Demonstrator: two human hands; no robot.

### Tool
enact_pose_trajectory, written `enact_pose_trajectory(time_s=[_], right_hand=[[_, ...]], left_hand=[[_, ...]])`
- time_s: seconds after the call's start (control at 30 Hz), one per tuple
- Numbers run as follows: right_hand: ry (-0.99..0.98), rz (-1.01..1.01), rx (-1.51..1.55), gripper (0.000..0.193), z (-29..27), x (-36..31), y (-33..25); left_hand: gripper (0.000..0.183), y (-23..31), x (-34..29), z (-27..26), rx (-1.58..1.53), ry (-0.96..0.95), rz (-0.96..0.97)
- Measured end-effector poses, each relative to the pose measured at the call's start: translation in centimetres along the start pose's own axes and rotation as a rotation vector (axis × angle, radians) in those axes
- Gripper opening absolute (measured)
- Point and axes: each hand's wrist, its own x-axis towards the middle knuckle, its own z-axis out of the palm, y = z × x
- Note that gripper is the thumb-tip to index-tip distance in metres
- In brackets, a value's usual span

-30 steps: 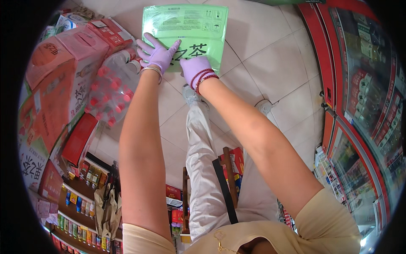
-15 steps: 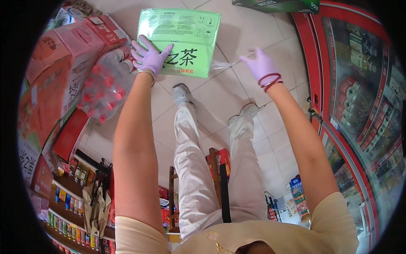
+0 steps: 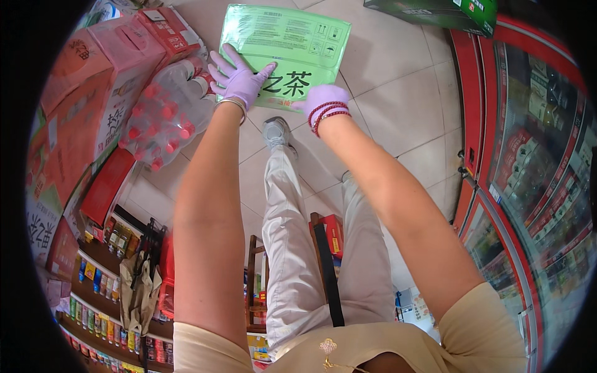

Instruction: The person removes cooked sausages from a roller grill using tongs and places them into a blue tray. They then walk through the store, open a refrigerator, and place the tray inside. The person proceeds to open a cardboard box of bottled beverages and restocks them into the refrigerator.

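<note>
A green carton (image 3: 295,57) in clear plastic wrap lies on the floor in front of me, dark lettering on its top. My left hand (image 3: 241,82), in a thin purple glove, is spread flat over the carton's left part, fingers apart. At the carton's near right corner is my right hand (image 3: 323,101), gloved the same way. Its fingers are curled in, and the back of the hand hides whatever they may hold. My feet stand on the tiles just nearer than the carton.
Left of me are a shrink-wrapped pack of bottles with red caps (image 3: 163,118) and stacked pink cartons (image 3: 93,81). A red-framed glass-door cooler (image 3: 469,112) runs along the right. Another green box (image 3: 435,12) sits at the far right. Shelves of small goods (image 3: 99,311) stand lower left.
My right hand has come left, from out beside the carton to its near right corner, and its fingers have curled. The strand of clear plastic stretched toward it no longer shows. My left hand stays on the carton.
</note>
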Motion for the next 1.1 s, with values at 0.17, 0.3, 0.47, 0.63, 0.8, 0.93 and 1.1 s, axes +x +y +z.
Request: enact_pose_trajectory(time_s=[0.17, 0.3, 0.47, 0.63, 0.8, 0.93, 1.1], right_hand=[[0.124, -0.400, -0.091, 0.049, 0.5, 2.2, 4.6], [-0.016, -0.196, 0.353, 0.048, 0.4, 1.0, 7.2], [0.568, -0.299, 0.459, 0.044, -3.1, 2.6, 7.9], [0.181, -0.435, 0.432, 0.050, -20.2, 2.9, 3.2], [0.502, -0.046, -0.235, 0.050, -21.5, 3.6, -1.0], [0.725, 0.094, 0.062, 0.050, -18.1, 6.4, 0.5], [0.505, -0.011, 1.559, 0.044, -16.5, 11.6, 9.0]], left_hand=[[0.128, -0.3, 0.0, 0.1, -0.006, 0.002, 0.003], [0.130, -0.3, -0.3, 0.0, 0.008, -0.001, -0.005], [0.129, -0.2, -0.3, -0.3, -0.022, 0.023, 0.011], [0.127, -0.6, -0.4, -0.2, -0.089, 0.042, 0.061], [0.129, -0.7, -0.5, -0.7, -0.071, -0.035, 0.023], [0.126, -0.6, -0.4, -1.6, -0.107, -0.072, 0.023], [0.121, 0.6, -0.4, -2.6, -0.193, -0.086, 0.078]])
